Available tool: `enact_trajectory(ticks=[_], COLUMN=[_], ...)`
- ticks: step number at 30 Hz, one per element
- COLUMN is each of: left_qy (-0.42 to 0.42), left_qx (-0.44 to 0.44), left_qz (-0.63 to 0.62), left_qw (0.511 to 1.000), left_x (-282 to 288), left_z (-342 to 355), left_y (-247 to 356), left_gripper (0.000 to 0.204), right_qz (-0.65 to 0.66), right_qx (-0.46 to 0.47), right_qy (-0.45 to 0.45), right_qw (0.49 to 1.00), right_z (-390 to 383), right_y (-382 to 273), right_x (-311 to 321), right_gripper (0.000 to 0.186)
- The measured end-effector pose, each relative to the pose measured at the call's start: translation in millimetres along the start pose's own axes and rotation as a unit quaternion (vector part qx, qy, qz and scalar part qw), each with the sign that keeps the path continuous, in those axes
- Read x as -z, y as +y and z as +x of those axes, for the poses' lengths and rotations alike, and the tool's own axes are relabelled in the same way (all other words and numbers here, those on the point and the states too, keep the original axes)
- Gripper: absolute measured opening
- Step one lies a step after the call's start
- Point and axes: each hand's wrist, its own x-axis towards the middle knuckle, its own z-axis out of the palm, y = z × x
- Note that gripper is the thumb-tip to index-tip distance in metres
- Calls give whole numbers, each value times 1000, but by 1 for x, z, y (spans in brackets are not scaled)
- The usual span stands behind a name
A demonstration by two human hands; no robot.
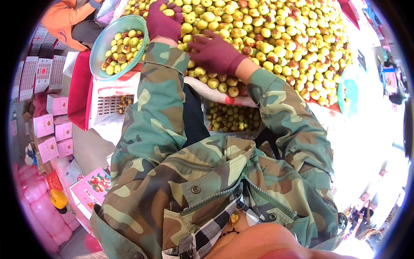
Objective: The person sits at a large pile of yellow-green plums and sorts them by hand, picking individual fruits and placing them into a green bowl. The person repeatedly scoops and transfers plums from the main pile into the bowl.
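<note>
A large heap of yellow-green jujubes point(293, 47), many with brown-red patches, spreads over the padded table in front of me. My left hand point(164, 22), in a maroon glove, is at the far left of the heap, its fingers curled around jujubes. Part of its grip is cut off by the upper edge. My right hand point(217, 52), gloved the same, lies over the near part of the heap with fingers apart, touching the fruit. Left of my left hand, a pale green-blue bowl point(95, 60) holds several jujubes and stands tilted toward me.
Below the table edge, a container holds more jujubes point(233, 116). A white plastic crate point(108, 108) stands under the bowl, beside a red panel point(81, 93). Another green bowl point(343, 88) is at the right. Pink boxes point(47, 149) stack at left; a person in orange point(64, 21) sits far left.
</note>
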Motion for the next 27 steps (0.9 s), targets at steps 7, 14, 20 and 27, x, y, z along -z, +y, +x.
enact_trajectory(ticks=[7, 14, 20, 27], left_qy=[29, 100, 77, -107], left_qx=[-21, -26, -16, 62], left_qz=[-1, -43, -46, -26], left_qw=[999, 994, 996, 992], left_x=[4, -9, -9, 8], left_z=[3, -2, 4, 9], left_y=[-6, -15, -39, -59], left_gripper=[19, 20, 16, 18], right_qz=[-77, -173, -195, -198], right_qx=[-62, -144, -307, -406], right_qy=[-44, -10, 32, -84], right_qw=[994, 974, 931, 888], right_z=[-25, -63, -65, -12], right_y=[75, 122, 160, 162], right_x=[45, 74, 78, 79], right_gripper=[24, 12, 21, 27])
